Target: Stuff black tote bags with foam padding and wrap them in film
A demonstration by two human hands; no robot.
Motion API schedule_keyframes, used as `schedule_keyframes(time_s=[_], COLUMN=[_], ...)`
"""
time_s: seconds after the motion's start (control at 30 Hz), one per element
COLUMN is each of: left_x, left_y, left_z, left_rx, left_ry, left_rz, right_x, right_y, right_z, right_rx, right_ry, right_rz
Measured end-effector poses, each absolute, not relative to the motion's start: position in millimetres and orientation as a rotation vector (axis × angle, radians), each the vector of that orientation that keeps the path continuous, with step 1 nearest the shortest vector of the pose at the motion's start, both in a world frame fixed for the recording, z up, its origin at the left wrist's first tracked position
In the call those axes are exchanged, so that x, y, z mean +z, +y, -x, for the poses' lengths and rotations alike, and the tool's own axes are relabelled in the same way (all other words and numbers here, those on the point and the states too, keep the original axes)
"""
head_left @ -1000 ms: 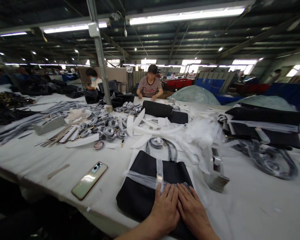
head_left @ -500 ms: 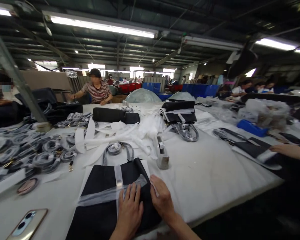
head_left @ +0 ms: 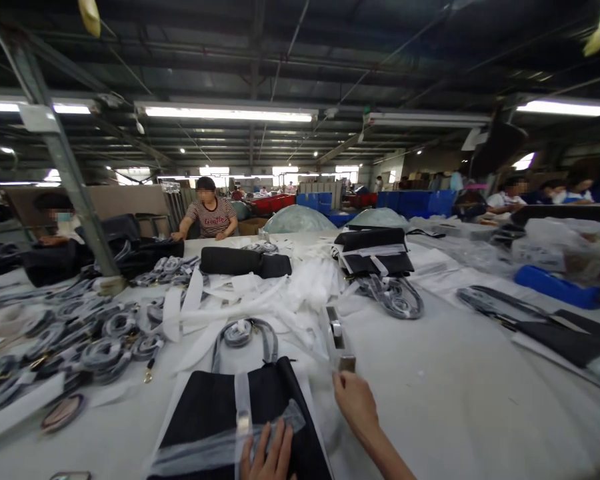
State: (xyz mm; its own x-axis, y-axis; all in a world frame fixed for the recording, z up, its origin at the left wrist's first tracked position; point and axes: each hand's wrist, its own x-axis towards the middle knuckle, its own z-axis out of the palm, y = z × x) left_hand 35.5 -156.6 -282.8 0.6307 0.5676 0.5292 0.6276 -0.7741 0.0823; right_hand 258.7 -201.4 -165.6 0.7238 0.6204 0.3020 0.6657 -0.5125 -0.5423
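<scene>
My left hand (head_left: 270, 453) lies with fingers outstretched on a black bag (head_left: 205, 407), over its translucent wrapping strip (head_left: 200, 453). A pale vertical band (head_left: 241, 393) crosses the bag's front, and its right edge is rolled. Above the bag's top curves a wrapped grey strap (head_left: 271, 340). To the right, my right hand (head_left: 357, 403) has its fingers pinched together at the near end of a tape dispenser (head_left: 336, 337). Whatever sits between those fingertips is too small to make out. White sheet material shows under the bag's edges.
Many coiled, wrapped straps (head_left: 105, 357) cover the table's left side. Behind the dispenser stand a folded black bag (head_left: 375, 250) and crumpled white wrap (head_left: 315, 283). Another black bag (head_left: 555, 337) and a blue object (head_left: 555, 287) lie right. A person (head_left: 210, 213) sits across the table.
My right hand has left the bag's right edge and reached forward to the dispenser. My left hand stays on the bag. The view has tilted up; the co-worker's hand at right is out of view.
</scene>
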Motion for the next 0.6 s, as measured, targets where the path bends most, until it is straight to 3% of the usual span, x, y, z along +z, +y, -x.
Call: schedule_keyframes(time_s=[0.17, 0.4, 0.6], left_x=[-240, -214, -201], left_y=[-168, -166, -150], left_z=[-25, -47, -54], left_rx=[-0.876, -1.019, -0.81], left_ry=[-0.942, -1.314, -1.213], left_rz=[2.873, 2.967, 2.94], right_x=[-143, -117, -110], right_y=[-215, -217, -217], right_z=[-257, -245, -254], right_rx=[0.017, 0.184, 0.257], right_ry=[-0.881, -0.791, -0.717], right_rz=[2.116, 1.975, 1.969])
